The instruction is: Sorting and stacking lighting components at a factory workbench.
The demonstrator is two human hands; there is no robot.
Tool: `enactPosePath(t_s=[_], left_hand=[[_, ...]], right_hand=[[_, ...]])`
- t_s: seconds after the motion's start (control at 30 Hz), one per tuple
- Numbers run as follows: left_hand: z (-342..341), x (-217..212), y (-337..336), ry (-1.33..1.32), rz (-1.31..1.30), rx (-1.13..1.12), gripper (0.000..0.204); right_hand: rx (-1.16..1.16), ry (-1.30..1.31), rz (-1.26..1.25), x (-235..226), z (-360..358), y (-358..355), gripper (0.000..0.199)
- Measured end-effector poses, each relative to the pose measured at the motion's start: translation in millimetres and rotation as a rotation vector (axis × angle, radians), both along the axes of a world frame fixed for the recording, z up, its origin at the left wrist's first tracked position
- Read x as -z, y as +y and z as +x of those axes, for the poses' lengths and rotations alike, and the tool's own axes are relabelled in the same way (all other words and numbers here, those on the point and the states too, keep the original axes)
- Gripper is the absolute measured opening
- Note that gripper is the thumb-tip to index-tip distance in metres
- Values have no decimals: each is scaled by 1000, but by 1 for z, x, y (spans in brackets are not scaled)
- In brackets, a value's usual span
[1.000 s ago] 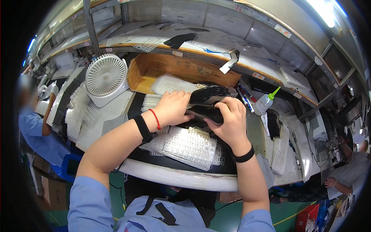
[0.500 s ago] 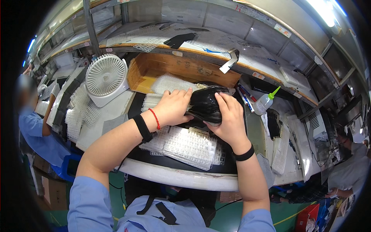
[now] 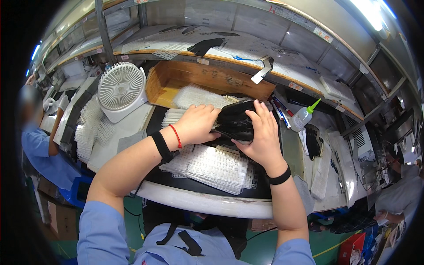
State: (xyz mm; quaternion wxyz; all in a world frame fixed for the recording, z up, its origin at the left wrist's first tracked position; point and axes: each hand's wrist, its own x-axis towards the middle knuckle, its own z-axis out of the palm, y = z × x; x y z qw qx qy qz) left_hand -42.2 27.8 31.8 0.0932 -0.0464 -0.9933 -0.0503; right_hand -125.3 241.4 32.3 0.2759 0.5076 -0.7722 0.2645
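Between my two hands is a stack of thin, glossy black sheets, bowed and partly fanned. My left hand grips its left end, with the thumb below and the fingers over the top. At the other end, my right hand clasps the sheets, its thumb at the lower edge and its fingers over the upper side. Right below my hands lies a pile of whitish, translucent keyboard-shaped sheets on a black mat. More translucent sheets are stacked behind my left hand.
A wooden tray stands behind the stacks, with a white fan to its left. On the right are a green-tipped bottle, pens and another black bundle. A shelf spans the back. People work at both sides.
The black sheets have bent and spread, showing more separate layers. The fingers of my right hand have shifted upward along their edge; my left hand has barely moved.
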Motion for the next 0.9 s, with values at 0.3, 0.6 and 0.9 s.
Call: enactPosePath(t_s=[0.3, 0.6, 0.9], left_hand=[[0, -1, 4, -28, -27, -34, 61], [0, 3, 3, 12, -9, -44, 69], [1, -2, 3, -44, -31, -24, 62]], right_hand=[[75, -15, 77, 0, 4, 1, 78], [60, -43, 88, -1, 4, 1, 78], [57, 24, 29, 0, 2, -1, 69]])
